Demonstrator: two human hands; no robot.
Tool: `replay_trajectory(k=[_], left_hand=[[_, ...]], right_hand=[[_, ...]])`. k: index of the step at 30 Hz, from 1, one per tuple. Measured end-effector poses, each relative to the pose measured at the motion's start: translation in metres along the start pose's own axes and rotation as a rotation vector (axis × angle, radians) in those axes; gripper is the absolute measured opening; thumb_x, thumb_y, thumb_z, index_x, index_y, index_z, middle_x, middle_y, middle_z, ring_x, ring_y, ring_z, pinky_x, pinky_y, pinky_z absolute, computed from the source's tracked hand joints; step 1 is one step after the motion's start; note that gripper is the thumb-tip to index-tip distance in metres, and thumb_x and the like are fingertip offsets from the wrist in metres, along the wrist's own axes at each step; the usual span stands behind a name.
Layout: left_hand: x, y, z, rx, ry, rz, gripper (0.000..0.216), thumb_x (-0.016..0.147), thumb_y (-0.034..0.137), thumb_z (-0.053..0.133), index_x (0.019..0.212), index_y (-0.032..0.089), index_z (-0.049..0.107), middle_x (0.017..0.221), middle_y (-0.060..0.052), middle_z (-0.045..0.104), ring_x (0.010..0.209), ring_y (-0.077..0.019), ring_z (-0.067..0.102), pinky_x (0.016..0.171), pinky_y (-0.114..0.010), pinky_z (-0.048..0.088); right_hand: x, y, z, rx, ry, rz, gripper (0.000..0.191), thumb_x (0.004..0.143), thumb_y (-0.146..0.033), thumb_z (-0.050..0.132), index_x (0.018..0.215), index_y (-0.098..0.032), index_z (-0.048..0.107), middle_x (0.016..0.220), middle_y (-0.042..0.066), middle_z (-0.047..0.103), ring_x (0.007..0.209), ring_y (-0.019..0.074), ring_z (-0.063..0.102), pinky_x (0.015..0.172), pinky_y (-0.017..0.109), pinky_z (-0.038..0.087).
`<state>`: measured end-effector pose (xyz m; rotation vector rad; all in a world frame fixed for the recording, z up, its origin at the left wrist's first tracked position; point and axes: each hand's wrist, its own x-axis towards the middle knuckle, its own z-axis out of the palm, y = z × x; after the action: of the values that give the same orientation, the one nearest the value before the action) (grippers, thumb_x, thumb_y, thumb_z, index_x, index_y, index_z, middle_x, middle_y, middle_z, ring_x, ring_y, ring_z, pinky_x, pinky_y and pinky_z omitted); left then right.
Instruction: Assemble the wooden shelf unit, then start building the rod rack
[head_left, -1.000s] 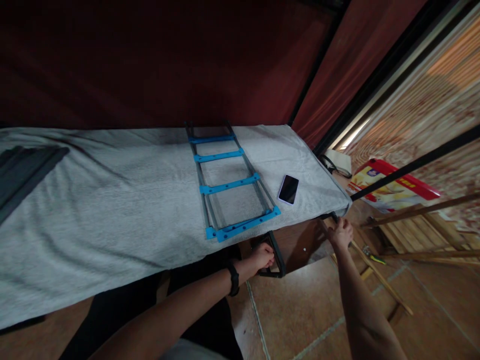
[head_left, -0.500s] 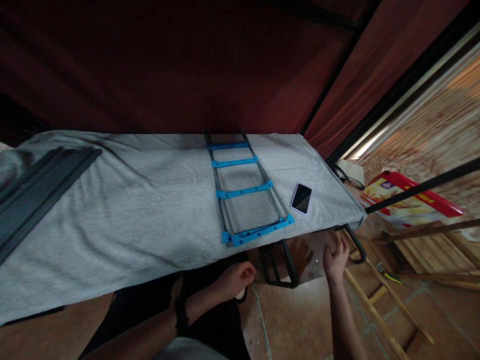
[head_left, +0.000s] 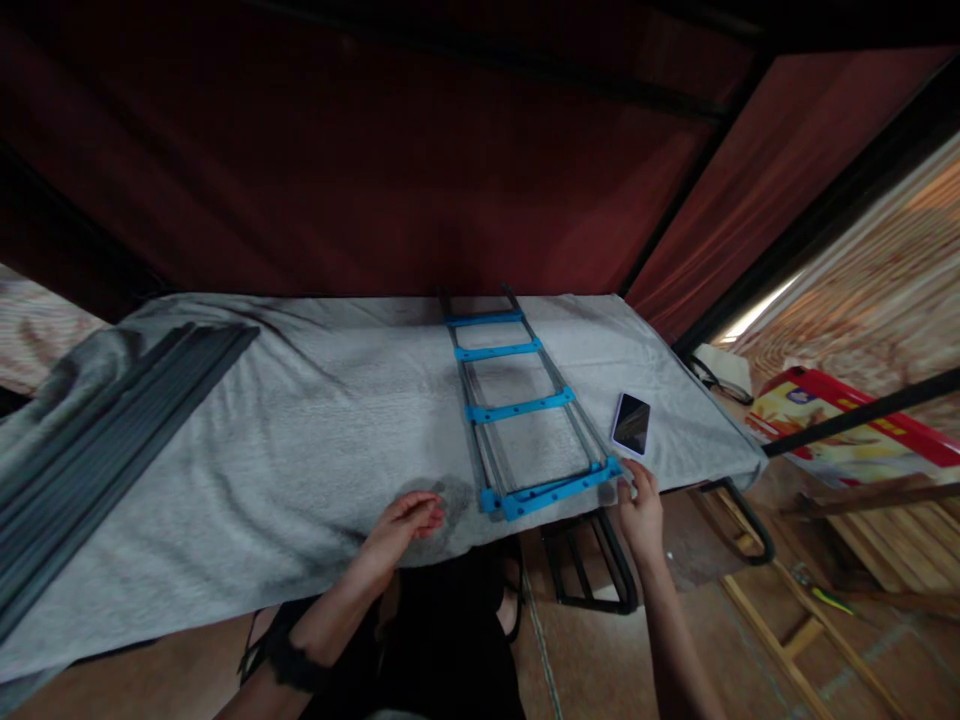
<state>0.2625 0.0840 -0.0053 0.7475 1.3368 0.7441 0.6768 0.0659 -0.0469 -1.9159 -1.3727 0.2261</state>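
A ladder-like frame of grey rods joined by blue cross-pieces lies on a grey cloth-covered table. My left hand rests on the cloth just left of the frame's near blue end, fingers loosely curled and apart, holding nothing. My right hand is at the table's front edge beside the frame's near right corner, fingers extended toward it, with nothing in them. A smartphone lies face up just right of the frame, above my right hand.
A bundle of long dark grey rods lies at the table's left end. Black metal frames stand on the tiled floor under the table edge. Wooden slats and a red box lie at the right.
Both hands rose from the black frames below the table up to its front edge: the left now rests on the cloth, the right is beside the blue frame's corner. The view tilted up and left.
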Motion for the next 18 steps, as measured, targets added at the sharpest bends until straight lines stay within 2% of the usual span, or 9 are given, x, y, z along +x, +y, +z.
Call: replay_trajectory(k=[3,7,12,18], left_hand=[[0.006,-0.002,-0.007,-0.019,-0.011,-0.019,0.058,0.063,0.055,0.077,0.103,0.015,0.066,0.091,-0.01,0.074,0.085,-0.0239,0.069,0.08,-0.036,0.051],[0.013,-0.007,-0.008,-0.067,-0.055,-0.019,0.054,0.065,0.05,0.077,0.103,0.014,0.065,0.09,-0.01,0.074,0.084,-0.0228,0.069,0.079,-0.035,0.051],[0.024,-0.003,0.0,-0.077,-0.101,-0.016,0.042,0.067,0.043,0.075,0.097,0.015,0.065,0.081,-0.007,0.072,0.076,-0.0197,0.067,0.072,-0.031,0.049],[0.032,0.002,0.016,-0.056,-0.085,0.008,0.034,0.07,0.036,0.072,0.095,0.014,0.064,0.078,-0.005,0.069,0.073,-0.0173,0.065,0.069,-0.029,0.048]], right_hand=[[0.013,-0.007,0.016,-0.061,-0.053,-0.071,0.044,0.091,-0.035,0.04,0.127,-0.016,0.059,0.131,0.016,0.058,0.124,0.0274,0.054,0.109,0.044,0.042],[0.024,-0.014,0.028,-0.212,-0.05,-0.099,0.044,0.091,-0.029,0.042,0.127,-0.011,0.06,0.128,0.021,0.06,0.123,0.0301,0.056,0.106,0.044,0.043],[0.034,-0.02,0.029,-0.488,-0.116,-0.035,0.042,0.095,-0.023,0.043,0.132,-0.012,0.057,0.125,0.02,0.065,0.115,0.0295,0.063,0.096,0.04,0.047],[0.048,-0.019,0.032,-0.688,-0.153,-0.051,0.036,0.096,-0.02,0.047,0.128,-0.01,0.06,0.108,0.018,0.071,0.1,0.0257,0.069,0.086,0.033,0.047]])
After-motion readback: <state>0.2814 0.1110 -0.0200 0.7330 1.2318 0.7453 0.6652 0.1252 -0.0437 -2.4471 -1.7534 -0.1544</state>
